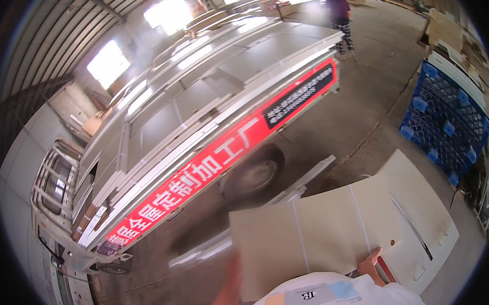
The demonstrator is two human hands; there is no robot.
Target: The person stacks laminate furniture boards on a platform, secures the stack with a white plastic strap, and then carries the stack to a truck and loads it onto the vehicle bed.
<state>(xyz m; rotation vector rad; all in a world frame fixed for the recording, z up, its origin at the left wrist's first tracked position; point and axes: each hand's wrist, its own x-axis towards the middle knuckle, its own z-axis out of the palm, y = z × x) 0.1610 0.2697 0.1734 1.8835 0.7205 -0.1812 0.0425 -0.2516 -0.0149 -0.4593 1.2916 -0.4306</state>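
A wide beige panel bundle (271, 230), bound with white straps, is held in front of my body. My left hand (234, 266) is at its left edge, smeared by motion, with the fingers hard to make out. My right hand (371, 265) grips the bundle's near edge, close to the right strap. Just right of that hand lies a pale flat surface (437, 237) with a dark slot and small handles; I cannot tell what it belongs to.
A flatbed truck (231, 149) with a red side banner stands ahead, loaded with grey-brown panels (209, 88). Long pale strips (303, 179) lie on the floor beside its wheel. A blue plastic pallet (448, 120) leans at the right. A person (340, 17) stands beyond the truck.
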